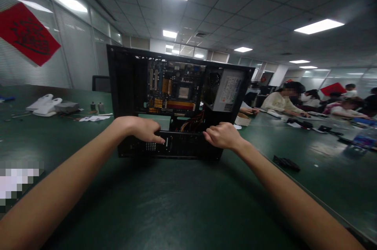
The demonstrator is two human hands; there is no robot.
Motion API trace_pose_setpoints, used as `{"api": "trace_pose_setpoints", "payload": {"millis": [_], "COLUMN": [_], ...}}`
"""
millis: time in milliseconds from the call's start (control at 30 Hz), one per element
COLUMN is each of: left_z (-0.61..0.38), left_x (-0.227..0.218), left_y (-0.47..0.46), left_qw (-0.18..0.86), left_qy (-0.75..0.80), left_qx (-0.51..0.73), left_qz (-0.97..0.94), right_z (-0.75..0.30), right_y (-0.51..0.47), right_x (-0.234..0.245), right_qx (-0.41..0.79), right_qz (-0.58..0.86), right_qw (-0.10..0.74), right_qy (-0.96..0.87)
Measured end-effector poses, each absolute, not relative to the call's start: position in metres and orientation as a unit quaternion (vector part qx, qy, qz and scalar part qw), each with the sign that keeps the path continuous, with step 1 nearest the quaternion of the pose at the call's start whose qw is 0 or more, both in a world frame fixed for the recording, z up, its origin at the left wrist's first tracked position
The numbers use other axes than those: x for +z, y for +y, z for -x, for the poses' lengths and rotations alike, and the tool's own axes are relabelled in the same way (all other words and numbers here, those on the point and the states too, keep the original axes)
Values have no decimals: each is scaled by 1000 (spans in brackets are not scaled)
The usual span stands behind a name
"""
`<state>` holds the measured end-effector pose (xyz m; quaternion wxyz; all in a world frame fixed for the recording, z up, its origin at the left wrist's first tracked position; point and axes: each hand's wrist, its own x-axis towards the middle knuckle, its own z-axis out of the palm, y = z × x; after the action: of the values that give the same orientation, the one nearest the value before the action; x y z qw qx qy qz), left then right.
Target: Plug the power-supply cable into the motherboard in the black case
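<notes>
An open black computer case (pixel 123 85) lies on the dark green table (pixel 176 203) with its inside facing me. A blue motherboard (pixel 173 91) fills its middle and a grey power supply (pixel 228 93) sits at its right, with coloured cables below. My left hand (pixel 141 129) grips the case's near front edge on the left, fingers curled over the rim. On the right part of the same edge my right hand (pixel 222 135) holds on, fingers closed over it.
White bags (pixel 44 106), small bottles (pixel 97 106) and papers (pixel 94 117) lie at the far left. A black strip (pixel 286 163) rests on the table at right. Several people sit at the far right end. A red paper (pixel 28 34) hangs on the left wall.
</notes>
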<state>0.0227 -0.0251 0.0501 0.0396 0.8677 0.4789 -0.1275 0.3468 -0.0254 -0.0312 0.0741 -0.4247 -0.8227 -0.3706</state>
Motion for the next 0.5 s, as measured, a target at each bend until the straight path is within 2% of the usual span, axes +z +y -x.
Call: {"api": "trace_pose_setpoints", "payload": {"millis": [67, 133, 267, 333, 433, 500], "left_z": [-21, -20, -27, -35, -44, -46], "left_x": [52, 55, 69, 79, 90, 92], "left_y": [-26, -26, -28, -29, -27, -23], "left_qw": [47, 53, 39, 14, -11, -22], "left_qy": [473, 466, 459, 453, 428, 409], "left_qx": [-116, -100, -79, -66, -44, -18], "left_qz": [-872, -878, -884, -889, -903, -912], "right_z": [-334, -316, -272, -250, -230, -229], "right_y": [-33, -34, -13, 1, 19, 25], "right_x": [-20, -7, 12, 15, 14, 16], "right_qx": [-334, -281, -91, 1, 66, 85], "right_qz": [472, 499, 487, 454, 414, 421], "right_qw": [58, 83, 161, 153, 145, 185], "right_qy": [-814, -815, -853, -878, -896, -884]}}
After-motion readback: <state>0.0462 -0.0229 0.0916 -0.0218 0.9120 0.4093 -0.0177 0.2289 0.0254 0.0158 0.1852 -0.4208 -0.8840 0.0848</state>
